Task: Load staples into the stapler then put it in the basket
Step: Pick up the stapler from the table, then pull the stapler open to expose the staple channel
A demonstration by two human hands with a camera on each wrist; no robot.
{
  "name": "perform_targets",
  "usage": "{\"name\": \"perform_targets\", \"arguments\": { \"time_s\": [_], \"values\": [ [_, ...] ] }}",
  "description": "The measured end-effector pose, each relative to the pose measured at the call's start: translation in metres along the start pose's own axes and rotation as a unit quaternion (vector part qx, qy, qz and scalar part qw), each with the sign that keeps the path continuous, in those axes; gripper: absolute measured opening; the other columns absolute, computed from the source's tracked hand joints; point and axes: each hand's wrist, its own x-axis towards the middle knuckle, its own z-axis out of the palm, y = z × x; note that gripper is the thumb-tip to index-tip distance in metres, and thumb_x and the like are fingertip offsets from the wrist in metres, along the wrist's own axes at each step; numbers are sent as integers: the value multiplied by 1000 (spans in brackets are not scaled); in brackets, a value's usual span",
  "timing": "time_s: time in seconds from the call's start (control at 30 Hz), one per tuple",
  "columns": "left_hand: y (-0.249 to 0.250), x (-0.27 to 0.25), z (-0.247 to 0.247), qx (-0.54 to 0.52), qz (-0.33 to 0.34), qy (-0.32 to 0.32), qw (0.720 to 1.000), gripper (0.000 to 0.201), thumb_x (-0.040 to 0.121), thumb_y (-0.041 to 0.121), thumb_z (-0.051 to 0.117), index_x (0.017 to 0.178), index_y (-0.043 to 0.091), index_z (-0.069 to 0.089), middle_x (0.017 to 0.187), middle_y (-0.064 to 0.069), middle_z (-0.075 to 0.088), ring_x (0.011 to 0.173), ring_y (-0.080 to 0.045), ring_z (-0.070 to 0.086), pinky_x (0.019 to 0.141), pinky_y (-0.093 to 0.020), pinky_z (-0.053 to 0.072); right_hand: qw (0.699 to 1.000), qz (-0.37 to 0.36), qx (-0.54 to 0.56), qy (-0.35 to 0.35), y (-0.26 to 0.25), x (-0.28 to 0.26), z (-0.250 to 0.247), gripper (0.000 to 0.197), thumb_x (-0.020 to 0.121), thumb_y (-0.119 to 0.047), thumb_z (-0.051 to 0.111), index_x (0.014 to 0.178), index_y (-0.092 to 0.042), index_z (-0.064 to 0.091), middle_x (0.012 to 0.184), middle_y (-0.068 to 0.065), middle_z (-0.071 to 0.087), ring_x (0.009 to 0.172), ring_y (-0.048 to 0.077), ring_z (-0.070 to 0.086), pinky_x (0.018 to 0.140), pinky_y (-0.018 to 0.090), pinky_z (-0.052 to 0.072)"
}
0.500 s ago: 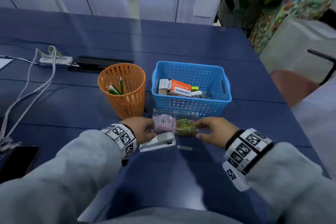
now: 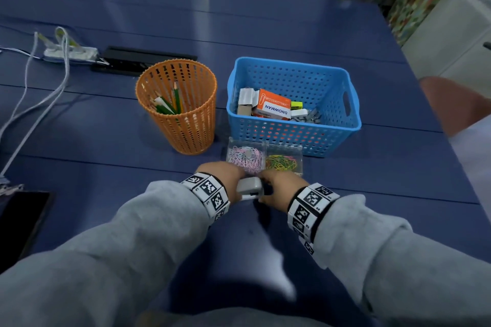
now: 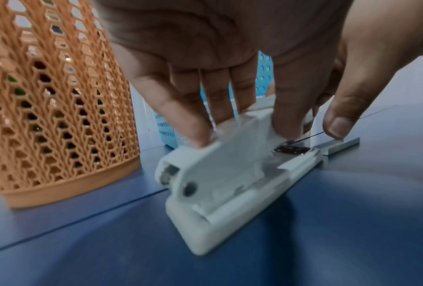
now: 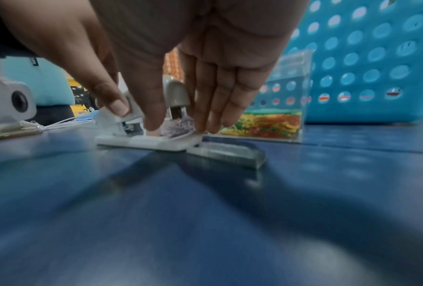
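both hands hold the white stapler (image 3: 232,174) on the blue table (image 2: 372,180). left hand (image 2: 225,180) grips its top, right hand (image 2: 279,186) pinches its front end. a staple strip (image 4: 227,152) lies touching its tip. the blue basket (image 2: 353,111) with round holes holds small boxes and clips. the orange cup (image 2: 186,125) holds pencils. the hands hide most of the stapler from above.

Left hand (image 3: 205,67) grips the white stapler (image 3: 230,174) beside an orange cup (image 3: 53,116).
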Motion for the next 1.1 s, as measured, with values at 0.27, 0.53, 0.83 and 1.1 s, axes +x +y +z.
{"name": "perform_targets", "arguments": {
  "time_s": [0.27,0.53,0.83,1.1],
  "values": [
    [-10,-9,9,-118,42,18,992,20,78,25,60,97,25,56,107,-4,65,101,-28,59,81,-37,49,1000,5,5,-3,4,5,22,31,76,-20,66,106,-12,59,108,14,67,101,30,60,86,34,48],
    [-45,-35,-3,-208,28,66,976,28,73,25,68,85,30,43,83,3,57,84,-25,58,77,-37,50,999,7,-37,-13,10,5,22,43,78,-23,66,117,-11,56,120,13,60,110,30,54,94,34,44],
    [-108,-52,8,-179,-67,72,979,27,63,24,74,63,35,49,67,10,59,67,-14,56,62,-27,45,999,12,-37,4,12,4,27,41,78,-24,66,116,-12,57,120,12,59,109,27,54,93,32,44],
    [-101,-36,25,-10,-96,-12,995,25,72,29,65,93,20,57,107,-6,57,106,-27,50,87,-41,47,999,15,-53,-3,10,3,27,41,79,-27,66,117,-14,57,120,10,59,109,26,53,94,34,44]
  ]
}}
